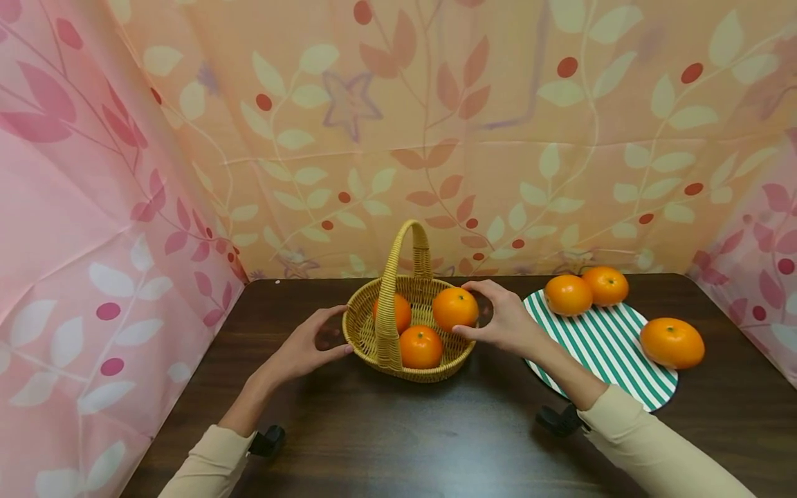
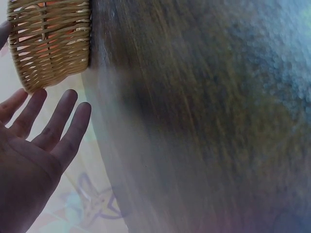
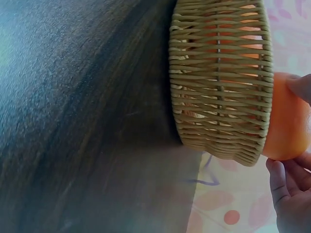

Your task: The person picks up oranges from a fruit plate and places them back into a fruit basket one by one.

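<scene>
Arching basket handle (image 1: pixel 389 297), head view only

No readable text, labels, brands, numbers or signs anywhere.

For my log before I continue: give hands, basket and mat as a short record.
left hand: at the left side of the basket
right hand: holds an orange at the basket's right rim
basket: upright on the table, two other oranges visible inside
striped mat: two oranges at its far edge, one at its right
</scene>
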Action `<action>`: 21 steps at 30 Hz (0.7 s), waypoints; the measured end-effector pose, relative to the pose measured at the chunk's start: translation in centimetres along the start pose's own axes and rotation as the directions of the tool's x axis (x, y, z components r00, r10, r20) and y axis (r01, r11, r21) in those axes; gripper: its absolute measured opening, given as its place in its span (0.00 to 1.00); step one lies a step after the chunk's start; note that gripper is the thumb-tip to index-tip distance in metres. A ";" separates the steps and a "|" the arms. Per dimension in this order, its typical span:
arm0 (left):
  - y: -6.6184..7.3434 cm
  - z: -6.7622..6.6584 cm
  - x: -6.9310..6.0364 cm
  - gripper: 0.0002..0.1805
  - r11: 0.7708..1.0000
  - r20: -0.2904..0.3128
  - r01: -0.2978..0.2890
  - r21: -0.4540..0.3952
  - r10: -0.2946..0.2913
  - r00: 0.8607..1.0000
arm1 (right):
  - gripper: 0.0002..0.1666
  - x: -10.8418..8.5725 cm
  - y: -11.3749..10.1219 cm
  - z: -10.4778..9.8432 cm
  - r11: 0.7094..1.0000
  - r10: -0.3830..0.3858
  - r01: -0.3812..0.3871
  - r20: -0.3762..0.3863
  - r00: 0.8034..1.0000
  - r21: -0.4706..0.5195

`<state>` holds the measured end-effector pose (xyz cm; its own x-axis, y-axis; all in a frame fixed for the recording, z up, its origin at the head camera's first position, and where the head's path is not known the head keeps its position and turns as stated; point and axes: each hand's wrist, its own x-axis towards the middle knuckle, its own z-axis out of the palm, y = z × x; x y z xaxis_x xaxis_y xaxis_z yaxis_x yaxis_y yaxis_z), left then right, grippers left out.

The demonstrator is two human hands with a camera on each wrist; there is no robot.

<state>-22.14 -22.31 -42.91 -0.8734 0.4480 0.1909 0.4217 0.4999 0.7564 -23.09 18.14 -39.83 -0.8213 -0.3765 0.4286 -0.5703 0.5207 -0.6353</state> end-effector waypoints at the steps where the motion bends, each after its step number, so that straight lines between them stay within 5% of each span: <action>1: 0.0 0.0 0.0 0.42 1.000 -0.001 -0.001 -0.001 0.001 1.000 | 0.40 0.1 0.1 0.1 1.000 0.002 -0.002 0.004 1.000 0.000; 21: 0.5 -0.1 -0.1 0.42 1.000 -0.004 -0.002 0.011 0.002 1.000 | 0.43 0.0 0.5 1.1 0.998 -0.012 0.014 0.029 0.999 -0.056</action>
<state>-21.89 -22.16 -42.54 -0.8736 0.4458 0.1951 0.4262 0.5073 0.7490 -23.35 17.53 -40.81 -0.8134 -0.4052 0.4174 -0.5817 0.5578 -0.5920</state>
